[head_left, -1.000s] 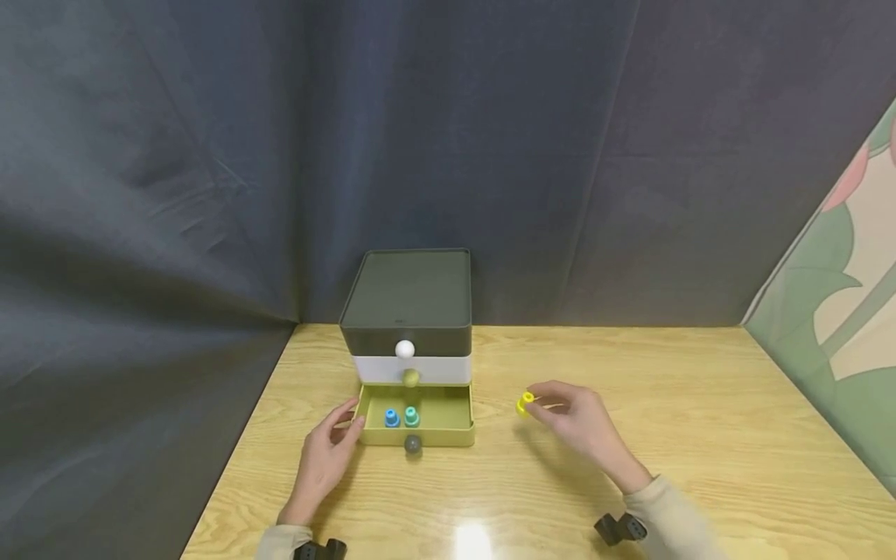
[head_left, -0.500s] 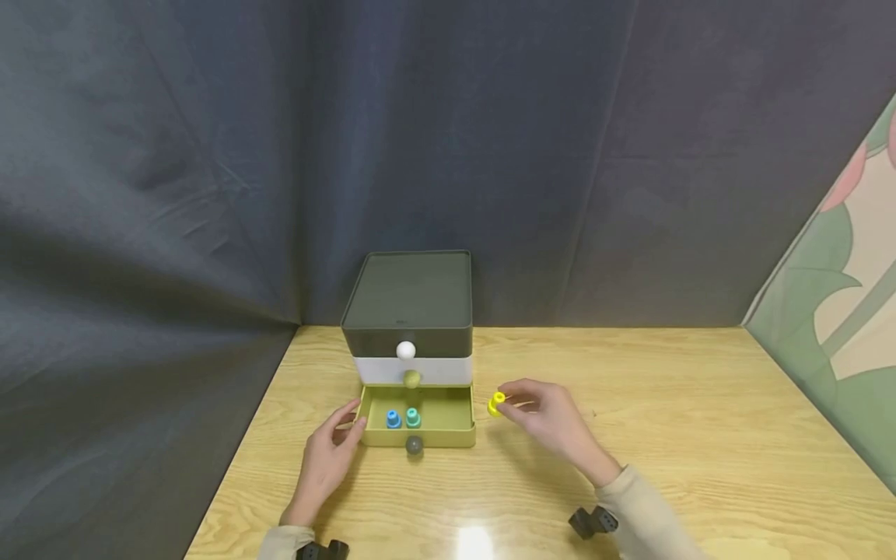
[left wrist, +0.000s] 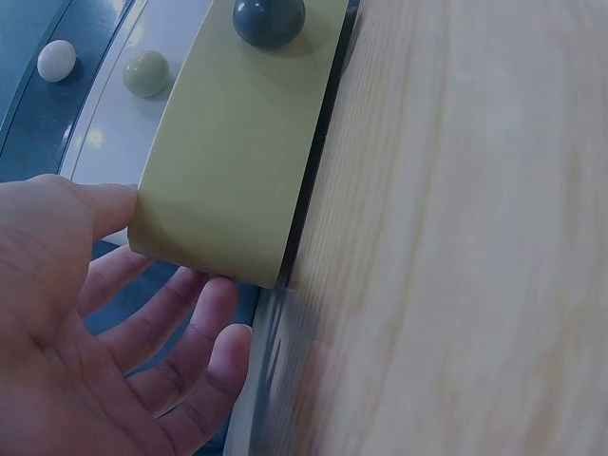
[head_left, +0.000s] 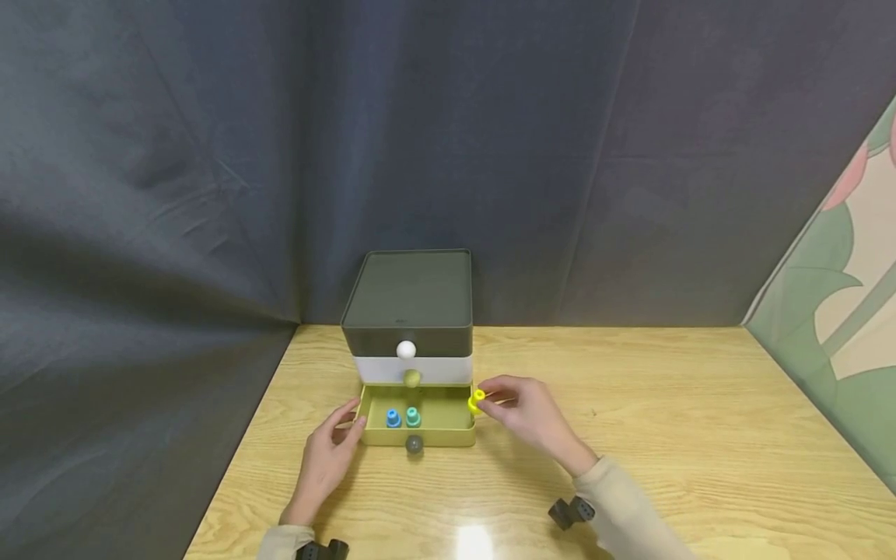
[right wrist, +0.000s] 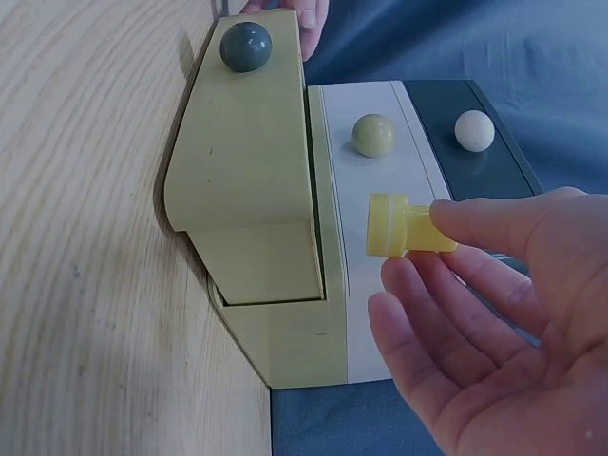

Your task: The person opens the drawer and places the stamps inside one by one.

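Observation:
My right hand (head_left: pixel 528 412) pinches a small yellow stepped peg (head_left: pixel 477 401), wide at the base and narrower at the top. In the head view it appears at the right wall of the pulled-out green drawer (head_left: pixel 448 438); the right wrist view shows the yellow peg (right wrist: pixel 388 226) apart from the drawer front. Inside the drawer, a blue peg (head_left: pixel 393 418) and a teal peg (head_left: pixel 413 417) stand side by side. At the drawer's left front corner, my left hand (head_left: pixel 325 459) holds the side, thumb (left wrist: pixel 112 207) at the upper edge and fingers along the outside.
Above the open drawer are a white drawer (head_left: pixel 448 369) with a green knob and a dark drawer (head_left: pixel 441 342) with a white knob, both closed. The wooden table (head_left: pixel 665 404) extends right. Dark cloth (head_left: pixel 525 194) hangs behind and at left.
My right hand has carried the yellow peg leftward, from over the table to the drawer's right wall. The left hand stays at the drawer's left corner.

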`<state>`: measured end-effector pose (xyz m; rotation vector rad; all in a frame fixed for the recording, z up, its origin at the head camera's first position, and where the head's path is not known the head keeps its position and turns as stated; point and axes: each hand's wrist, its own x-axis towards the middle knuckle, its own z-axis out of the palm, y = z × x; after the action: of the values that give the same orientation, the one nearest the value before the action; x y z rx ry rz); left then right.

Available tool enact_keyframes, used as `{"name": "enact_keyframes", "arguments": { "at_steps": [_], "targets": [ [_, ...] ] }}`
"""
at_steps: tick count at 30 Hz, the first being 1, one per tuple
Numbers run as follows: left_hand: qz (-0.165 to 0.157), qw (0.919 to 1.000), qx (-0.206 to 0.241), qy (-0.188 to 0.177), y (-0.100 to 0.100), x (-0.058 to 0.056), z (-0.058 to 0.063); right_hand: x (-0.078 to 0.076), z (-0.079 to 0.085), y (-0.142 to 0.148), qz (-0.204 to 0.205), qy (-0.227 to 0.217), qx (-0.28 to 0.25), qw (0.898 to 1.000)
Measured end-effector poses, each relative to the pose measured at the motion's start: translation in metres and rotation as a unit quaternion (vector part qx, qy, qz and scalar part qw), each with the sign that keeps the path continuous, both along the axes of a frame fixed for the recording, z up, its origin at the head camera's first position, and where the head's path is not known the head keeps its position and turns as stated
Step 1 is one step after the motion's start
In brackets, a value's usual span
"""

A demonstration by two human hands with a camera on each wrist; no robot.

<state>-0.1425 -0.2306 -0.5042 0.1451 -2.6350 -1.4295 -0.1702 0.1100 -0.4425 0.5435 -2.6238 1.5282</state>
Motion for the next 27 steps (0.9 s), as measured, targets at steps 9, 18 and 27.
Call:
{"name": "enact_keyframes", "arguments": {
  "at_steps": [9, 18, 27],
  "targets": [
    [0.001, 1.0000, -0.002, 0.003, 0.000, 0.000, 0.000, -0.001, 0.003, -0.012, 0.007, -0.015, 0.000, 1.000],
    [-0.001, 1.0000, -0.002, 0.001, 0.000, 0.000, 0.000, -0.005, 0.003, -0.027, 0.015, -0.022, -0.004, 1.000],
    [0.000, 1.0000, 0.002, 0.000, 0.000, -0.001, -0.002, -0.010, -0.001, -0.037, 0.024, -0.034, -0.001, 0.999]
  ]
}}
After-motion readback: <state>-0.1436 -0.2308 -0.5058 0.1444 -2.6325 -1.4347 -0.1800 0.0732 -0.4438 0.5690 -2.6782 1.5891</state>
